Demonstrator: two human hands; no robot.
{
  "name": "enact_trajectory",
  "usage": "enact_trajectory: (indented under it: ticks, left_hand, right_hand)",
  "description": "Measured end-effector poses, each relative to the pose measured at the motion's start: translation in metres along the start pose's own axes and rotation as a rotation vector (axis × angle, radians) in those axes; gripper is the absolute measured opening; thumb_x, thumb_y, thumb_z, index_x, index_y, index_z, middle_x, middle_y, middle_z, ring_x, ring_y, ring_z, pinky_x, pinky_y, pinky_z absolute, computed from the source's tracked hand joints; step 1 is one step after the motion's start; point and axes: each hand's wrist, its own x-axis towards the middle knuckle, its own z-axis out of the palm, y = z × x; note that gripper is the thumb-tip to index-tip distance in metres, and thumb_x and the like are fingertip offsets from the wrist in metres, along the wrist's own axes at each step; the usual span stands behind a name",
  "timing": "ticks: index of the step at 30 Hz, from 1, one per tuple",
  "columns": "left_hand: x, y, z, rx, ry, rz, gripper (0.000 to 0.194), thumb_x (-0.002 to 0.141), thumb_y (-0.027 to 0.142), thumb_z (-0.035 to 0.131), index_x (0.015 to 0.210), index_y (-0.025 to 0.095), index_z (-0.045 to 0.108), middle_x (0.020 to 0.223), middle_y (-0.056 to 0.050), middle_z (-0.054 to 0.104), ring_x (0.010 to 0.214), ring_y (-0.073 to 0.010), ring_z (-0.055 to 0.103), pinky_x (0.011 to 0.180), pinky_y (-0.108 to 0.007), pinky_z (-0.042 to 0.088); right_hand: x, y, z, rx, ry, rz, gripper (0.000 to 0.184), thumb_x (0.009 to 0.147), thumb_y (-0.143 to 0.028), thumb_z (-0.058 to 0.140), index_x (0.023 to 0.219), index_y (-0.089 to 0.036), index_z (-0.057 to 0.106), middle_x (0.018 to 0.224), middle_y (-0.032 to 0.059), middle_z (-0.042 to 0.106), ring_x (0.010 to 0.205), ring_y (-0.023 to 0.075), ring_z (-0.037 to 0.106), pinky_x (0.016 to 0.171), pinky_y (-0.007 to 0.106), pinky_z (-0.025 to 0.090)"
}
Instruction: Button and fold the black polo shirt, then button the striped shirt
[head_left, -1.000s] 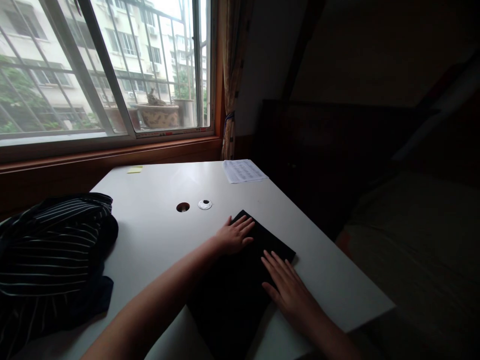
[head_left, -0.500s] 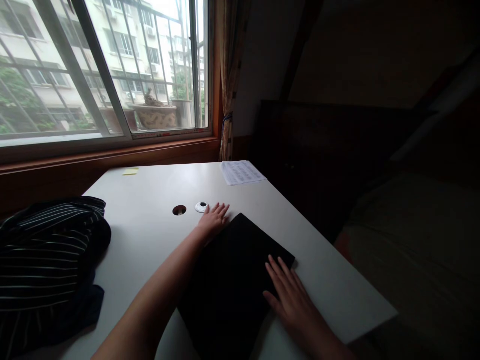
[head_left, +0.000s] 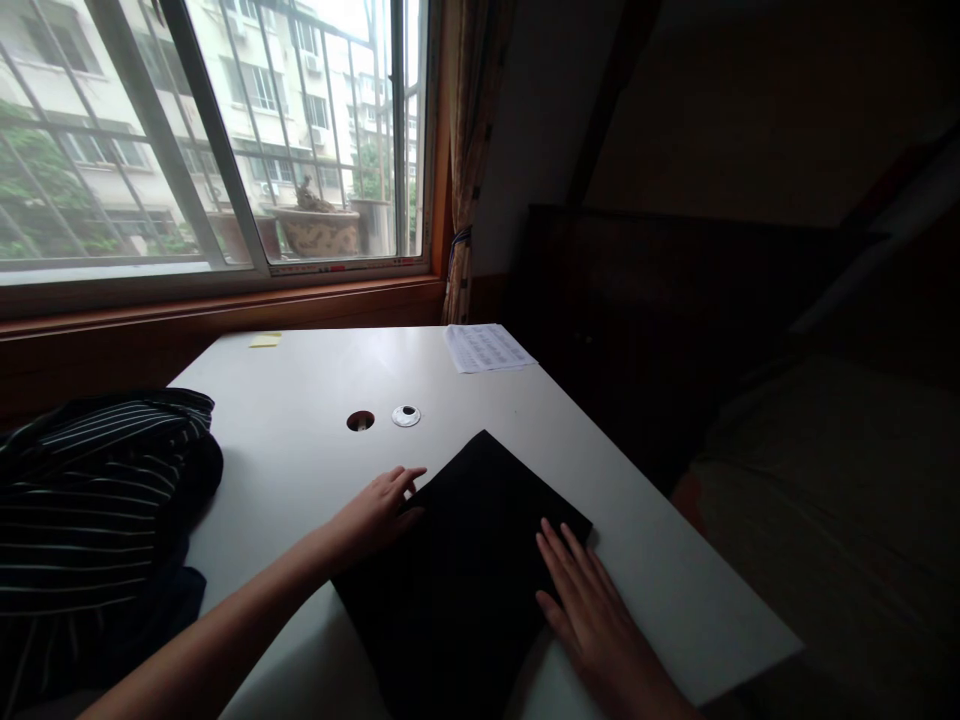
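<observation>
A black folded piece of cloth (head_left: 472, 560), looking like a garment, lies flat on the white table, with one corner pointing away from me and its near end running out of the bottom of the view. At its left edge is my left hand (head_left: 379, 515), open, the index finger stretched out and the thumb apart over the cloth. Whether it presses on the cloth I cannot tell. My right hand (head_left: 589, 610) rests flat on the cloth's right edge, fingers extended, holding nothing.
On the white table (head_left: 300, 390) are printed sheets (head_left: 487, 348), yellow sticky notes (head_left: 265, 340), a round cable hole (head_left: 361, 421) and its white cover (head_left: 406, 415). A pile of dark striped clothes (head_left: 97, 500) lies on the left. A window (head_left: 225, 140) stands behind.
My left hand has slid off the cloth's far corner, across the table beside it, and back toward me to the left edge. My right hand stays nearly in place.
</observation>
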Motion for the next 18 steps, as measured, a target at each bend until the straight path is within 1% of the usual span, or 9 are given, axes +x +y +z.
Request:
enact_trajectory:
  ticks: [2,5,8,11,14,16,18]
  left_hand:
    - [-0.005,0.004,-0.008,-0.070,-0.075,-0.086,0.057,0.089,0.036,0.058,0.143,0.026,0.042,0.118,-0.010,0.061,0.098,-0.0236,0.061,0.088,-0.040,0.052]
    - [-0.002,0.010,-0.019,-0.124,-0.173,-0.138,0.058,0.083,0.034,0.063,0.139,0.026,0.049,0.111,-0.008,0.063,0.098,-0.0252,0.061,0.087,-0.039,0.050]
    - [0.002,0.015,-0.025,-0.172,-0.225,-0.183,0.058,0.081,0.034,0.062,0.137,0.024,0.051,0.101,-0.007,0.064,0.091,-0.0248,0.062,0.080,-0.036,0.050]
    - [-0.001,0.020,-0.028,-0.198,-0.221,-0.208,0.056,0.082,0.034,0.061,0.136,0.024,0.051,0.103,-0.007,0.064,0.091,-0.0244,0.061,0.079,-0.035,0.049]
    - [-0.011,0.021,-0.029,-0.211,-0.190,-0.215,0.053,0.083,0.033,0.059,0.135,0.025,0.051,0.107,-0.007,0.063,0.094,-0.0240,0.059,0.082,-0.035,0.048]
    - [-0.020,0.017,-0.031,-0.222,-0.165,-0.229,0.052,0.085,0.033,0.057,0.136,0.024,0.050,0.106,-0.007,0.062,0.094,-0.0233,0.059,0.082,-0.035,0.047]
    - [-0.030,0.009,-0.033,-0.227,-0.135,-0.259,0.052,0.086,0.035,0.055,0.136,0.023,0.048,0.101,-0.006,0.061,0.090,-0.0226,0.058,0.080,-0.034,0.047]
  right_hand:
    - [-0.006,0.002,0.002,-0.014,0.030,-0.008,0.067,0.100,-0.049,0.037,0.158,-0.030,0.007,0.164,0.0010,0.016,0.150,0.0296,0.016,0.117,0.055,0.031]
    - [-0.012,0.004,0.002,-0.029,0.067,-0.028,0.063,0.100,-0.045,0.039,0.157,-0.032,0.014,0.163,0.0000,0.020,0.149,0.0309,0.020,0.116,0.054,0.033]
    - [-0.012,0.009,-0.002,-0.034,0.061,-0.040,0.060,0.101,-0.043,0.039,0.156,-0.034,0.018,0.163,-0.0009,0.019,0.149,0.0301,0.020,0.116,0.053,0.033]
    - [-0.003,0.015,-0.006,-0.034,0.017,-0.053,0.058,0.102,-0.044,0.037,0.156,-0.038,0.016,0.164,-0.0016,0.015,0.150,0.0280,0.017,0.118,0.054,0.028]
    - [0.013,0.022,-0.008,-0.023,-0.039,-0.093,0.057,0.102,-0.045,0.035,0.155,-0.040,0.014,0.165,-0.0016,0.012,0.151,0.0254,0.014,0.119,0.055,0.024]
    - [0.027,0.023,-0.010,-0.009,-0.073,-0.132,0.056,0.103,-0.046,0.034,0.155,-0.040,0.014,0.165,-0.0011,0.011,0.151,0.0241,0.013,0.120,0.055,0.021]
    - [0.044,0.021,-0.012,0.011,-0.098,-0.178,0.055,0.103,-0.047,0.034,0.155,-0.040,0.016,0.165,-0.0008,0.012,0.151,0.0237,0.012,0.120,0.055,0.019]
